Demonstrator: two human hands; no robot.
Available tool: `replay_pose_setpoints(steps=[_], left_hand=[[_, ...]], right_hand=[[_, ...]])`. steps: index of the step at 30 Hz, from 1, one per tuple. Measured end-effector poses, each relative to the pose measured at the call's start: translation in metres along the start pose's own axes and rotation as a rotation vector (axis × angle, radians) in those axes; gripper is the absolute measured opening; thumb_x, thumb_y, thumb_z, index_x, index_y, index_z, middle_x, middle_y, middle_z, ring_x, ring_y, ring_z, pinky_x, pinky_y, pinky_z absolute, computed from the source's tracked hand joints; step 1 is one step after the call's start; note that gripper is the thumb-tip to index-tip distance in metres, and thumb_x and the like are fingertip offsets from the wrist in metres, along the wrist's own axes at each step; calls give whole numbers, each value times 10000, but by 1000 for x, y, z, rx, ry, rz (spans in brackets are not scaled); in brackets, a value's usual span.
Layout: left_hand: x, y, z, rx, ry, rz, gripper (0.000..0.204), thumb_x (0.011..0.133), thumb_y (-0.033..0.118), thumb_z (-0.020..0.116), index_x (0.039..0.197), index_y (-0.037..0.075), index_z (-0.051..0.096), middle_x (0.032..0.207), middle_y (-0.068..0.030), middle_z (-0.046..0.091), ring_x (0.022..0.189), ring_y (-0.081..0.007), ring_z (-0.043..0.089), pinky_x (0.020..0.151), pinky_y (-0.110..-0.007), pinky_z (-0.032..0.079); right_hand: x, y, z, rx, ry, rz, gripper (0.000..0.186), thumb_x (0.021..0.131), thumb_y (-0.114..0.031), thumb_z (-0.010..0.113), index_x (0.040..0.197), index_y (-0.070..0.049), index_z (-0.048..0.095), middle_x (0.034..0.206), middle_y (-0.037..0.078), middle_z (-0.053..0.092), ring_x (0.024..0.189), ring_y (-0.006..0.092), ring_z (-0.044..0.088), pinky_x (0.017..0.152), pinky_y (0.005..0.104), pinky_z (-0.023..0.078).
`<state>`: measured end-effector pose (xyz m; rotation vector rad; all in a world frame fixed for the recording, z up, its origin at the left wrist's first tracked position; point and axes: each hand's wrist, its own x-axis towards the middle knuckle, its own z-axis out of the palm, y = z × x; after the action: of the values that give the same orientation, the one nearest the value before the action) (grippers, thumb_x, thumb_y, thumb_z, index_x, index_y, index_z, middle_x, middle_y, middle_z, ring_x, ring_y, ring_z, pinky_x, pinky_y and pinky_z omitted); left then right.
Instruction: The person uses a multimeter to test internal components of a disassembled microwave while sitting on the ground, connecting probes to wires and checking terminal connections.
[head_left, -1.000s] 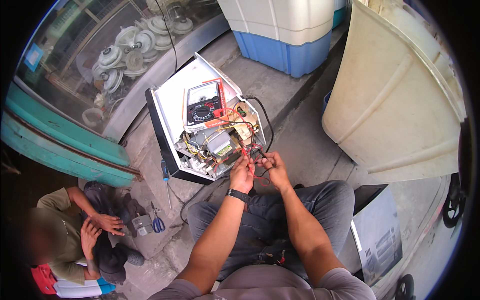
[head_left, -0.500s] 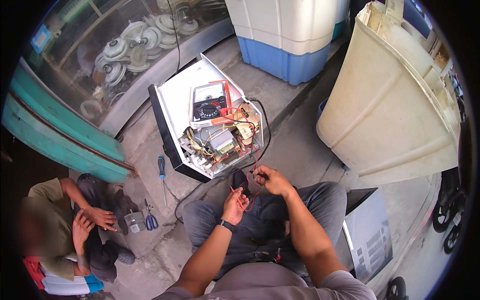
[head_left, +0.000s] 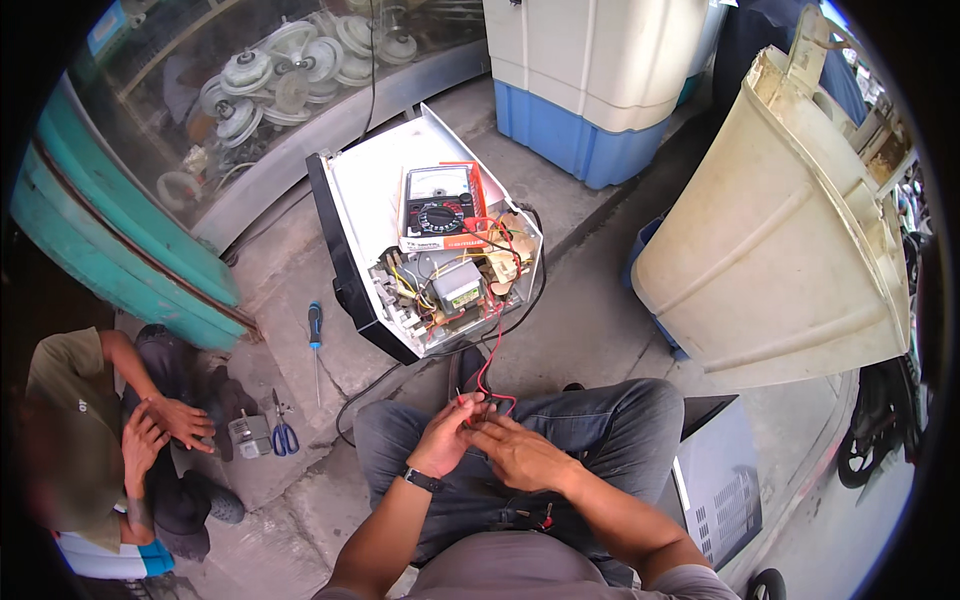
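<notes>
My left hand (head_left: 443,440) is closed on a red test probe (head_left: 464,410) above my lap. My right hand (head_left: 517,450) is curled against it, covering what its fingers grip. Red and black leads (head_left: 482,375) run from my hands up to an opened appliance (head_left: 350,205) with white casing, black front and exposed wiring and metal parts (head_left: 458,285). An analog multimeter (head_left: 439,215) in an orange-and-white box lies on top of it. A blue-handled screwdriver (head_left: 315,335) lies to its left, with blue-handled scissors (head_left: 284,432) and a small metal part (head_left: 247,436) lower down.
A co-worker (head_left: 75,450) sits at left, hands together, beside a teal doorframe (head_left: 130,240). A glass display case (head_left: 175,120) holds white pulley-like parts. A blue-and-white tub (head_left: 580,130) and a cream plastic shell (head_left: 750,250) stand right. A metal panel (head_left: 715,490) leans beside my right leg.
My hands have pulled back from the appliance's wiring toward my lap with the leads and come together. My head's view has shifted, so the appliance sits slightly farther right.
</notes>
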<state>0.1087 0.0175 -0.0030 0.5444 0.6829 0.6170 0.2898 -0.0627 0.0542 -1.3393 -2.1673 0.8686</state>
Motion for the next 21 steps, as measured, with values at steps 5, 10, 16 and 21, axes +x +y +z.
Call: replay_pose_setpoints(steps=[5, 10, 16, 21], left_hand=[[-54, 72, 57, 383, -64, 154, 291, 1006, 96, 590, 1291, 34, 575, 1059, -13, 620, 963, -109, 569, 843, -268, 475], [-98, 208, 118, 300, -222, 513, 283, 1012, 109, 573, 1274, 11, 531, 973, -41, 559, 783, -144, 577, 646, -341, 526], [-83, 453, 118, 953, 134, 1011, 396, 1027, 181, 609, 1378, 9, 547, 1016, -26, 554, 723, -45, 461, 538, -167, 393], [44, 528, 0, 2013, 538, 969, 373, 941, 272, 722, 1244, 62, 669, 1226, -185, 626, 1109, -326, 629, 976, -411, 494]], right_hand=[[-22, -63, -11, -11, 53, -187, 767, 811, -44, 700, 1526, -224, 486, 1605, 167, 343, 1517, 436, 253, 1188, 577, 312], [-27, -72, -20, 122, 399, -315, 693, 804, -54, 738, 1458, -195, 557, 1568, 200, 372, 1433, 419, 391, 1129, 553, 381], [1, -34, -33, 283, 688, 84, 423, 873, -71, 724, 1281, -55, 613, 1333, 210, 509, 1197, 376, 555, 1007, 413, 480], [20, 11, -2, 538, 612, 190, 366, 908, -49, 686, 1266, -52, 615, 1273, 168, 553, 1106, 286, 639, 950, 377, 536]])
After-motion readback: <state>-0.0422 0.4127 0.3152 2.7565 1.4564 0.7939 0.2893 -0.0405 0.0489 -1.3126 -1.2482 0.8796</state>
